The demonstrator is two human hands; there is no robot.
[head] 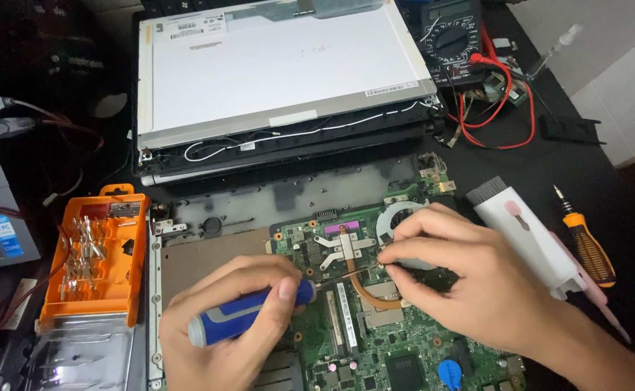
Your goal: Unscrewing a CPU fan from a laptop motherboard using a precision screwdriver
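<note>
Green circuit board (375, 340) fills the near middle of the dark table (549, 166), lying in an opened laptop base. The left hand (234, 329) is wrapped tight around a blue-and-grey screwdriver (249, 315), thumb pressed on top, the handle lying almost flat and pointing right toward the board; its tip is too thin to make out, though it seems to end just short of the right hand's fingers. The right hand (469, 279) rests on the board to the right, fingertips pinched narrow beside the round cooling fan (404, 221), at the end of the curved copper heat pipe (372, 289); whether they hold a screw I cannot tell. Far from the hands, a detached screen panel (281, 65) leans flat. To the left sits an orange bit case (100, 253). To the right lie a white cleaning brush tool (527, 235), an orange-handled screwdriver (589, 246), and farther off a multimeter (451, 36) with red leads.
</note>
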